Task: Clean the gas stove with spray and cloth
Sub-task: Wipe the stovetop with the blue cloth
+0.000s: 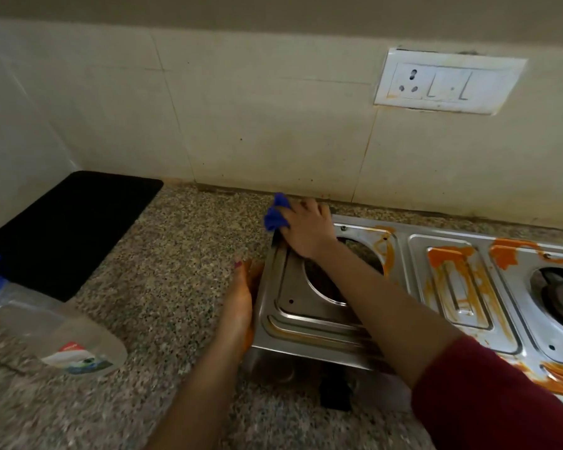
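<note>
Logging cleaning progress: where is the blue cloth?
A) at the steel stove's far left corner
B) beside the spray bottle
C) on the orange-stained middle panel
A: the right hand holds the crumpled blue cloth at the far left corner of the stainless steel gas stove.

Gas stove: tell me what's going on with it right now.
A person is cleaning the stainless steel gas stove. The right hand grips a crumpled blue cloth at the stove's far left corner, and the left hand lies flat against its left side. The left section looks mostly clean; orange smears cover the middle and right. A clear spray bottle with a blue trigger sits unheld on the speckled granite counter.
</note>
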